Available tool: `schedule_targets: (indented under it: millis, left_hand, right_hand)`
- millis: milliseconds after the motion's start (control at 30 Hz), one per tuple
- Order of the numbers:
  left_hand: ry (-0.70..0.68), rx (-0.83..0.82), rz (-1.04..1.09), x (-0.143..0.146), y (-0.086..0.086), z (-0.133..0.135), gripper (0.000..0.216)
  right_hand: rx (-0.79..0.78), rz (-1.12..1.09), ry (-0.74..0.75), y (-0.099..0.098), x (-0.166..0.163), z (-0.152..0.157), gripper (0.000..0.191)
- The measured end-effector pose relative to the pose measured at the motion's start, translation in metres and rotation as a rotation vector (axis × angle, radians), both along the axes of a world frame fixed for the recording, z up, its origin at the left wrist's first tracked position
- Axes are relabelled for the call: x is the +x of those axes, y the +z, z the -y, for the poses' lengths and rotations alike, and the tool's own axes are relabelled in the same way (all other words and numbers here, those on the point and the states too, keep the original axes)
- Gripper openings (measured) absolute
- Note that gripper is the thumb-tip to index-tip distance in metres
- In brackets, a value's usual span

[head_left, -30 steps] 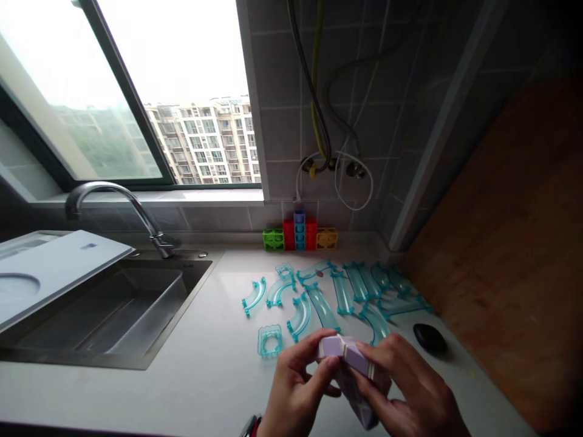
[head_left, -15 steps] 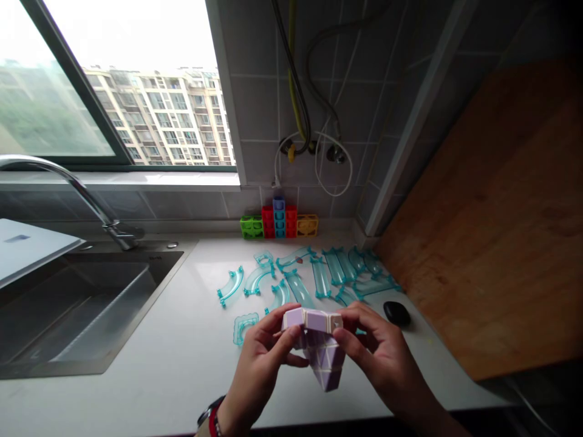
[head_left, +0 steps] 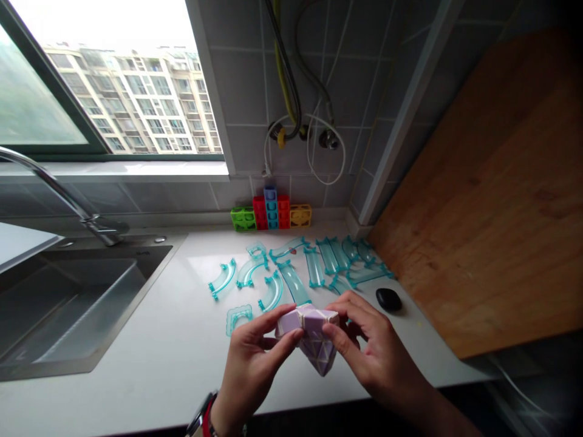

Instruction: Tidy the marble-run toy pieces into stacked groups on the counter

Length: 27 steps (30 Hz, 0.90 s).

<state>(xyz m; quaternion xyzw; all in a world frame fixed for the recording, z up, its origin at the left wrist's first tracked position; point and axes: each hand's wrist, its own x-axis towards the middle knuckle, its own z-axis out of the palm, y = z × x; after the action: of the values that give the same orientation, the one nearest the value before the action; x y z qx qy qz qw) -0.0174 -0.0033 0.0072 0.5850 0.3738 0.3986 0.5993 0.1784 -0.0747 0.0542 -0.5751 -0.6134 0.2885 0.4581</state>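
A purple-and-white twisty snake puzzle (head_left: 319, 351), made of wedge-shaped segments, is held above the counter between both hands. Its lower part narrows to a downward point. My left hand (head_left: 252, 352) pinches the left end, thumb on the near side and fingers behind. On the right end, my right hand (head_left: 376, 349) closes with thumb and fingers; some fingertips are hidden behind the puzzle. Just beyond the hands lie several clear teal track pieces, among them a straight one (head_left: 294, 283), a curved one (head_left: 272, 292) and a square one (head_left: 239, 318).
Coloured plastic blocks (head_left: 272, 212) stand against the tiled wall. A black rounded object (head_left: 388, 299) lies by the wooden board (head_left: 483, 200) on the right. To the left is a sink (head_left: 109, 321) with a faucet (head_left: 59, 182). Hoses and a white cable hang on the wall.
The puzzle has turned a little in my hands, and its upper row sits at a different angle. My right fingers have shifted along its end. The view has moved slightly.
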Motion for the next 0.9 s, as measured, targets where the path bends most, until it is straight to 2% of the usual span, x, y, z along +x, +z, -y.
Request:
schedule_targets:
  millis: [167,300,500,700,800,900]
  left_hand:
    - [-0.012,0.044,-0.011,-0.001,0.005,0.0,0.04]
    - [-0.032,0.065,-0.043,-0.001,0.008,0.001,0.039]
    - [-0.085,-0.018,-0.012,-0.002,0.014,0.001,0.041]
    - [-0.112,-0.022,-0.027,-0.001,0.016,0.003,0.041]
    - [-0.106,-0.018,-0.034,0.0,0.014,0.004,0.041]
    - [-0.081,-0.002,-0.033,0.0,0.013,0.004,0.04]
  right_hand:
    - [-0.002,0.059,0.022,0.005,0.003,0.003,0.01]
    - [0.054,0.154,0.062,0.008,0.007,0.005,0.01]
    - [0.174,0.398,0.092,0.007,0.011,0.009,0.022]
    - [0.247,0.666,0.165,0.009,0.007,0.018,0.037]
    - [0.278,0.677,0.159,0.011,0.003,0.021,0.041]
    - [0.278,0.604,0.108,0.01,-0.001,0.02,0.036]
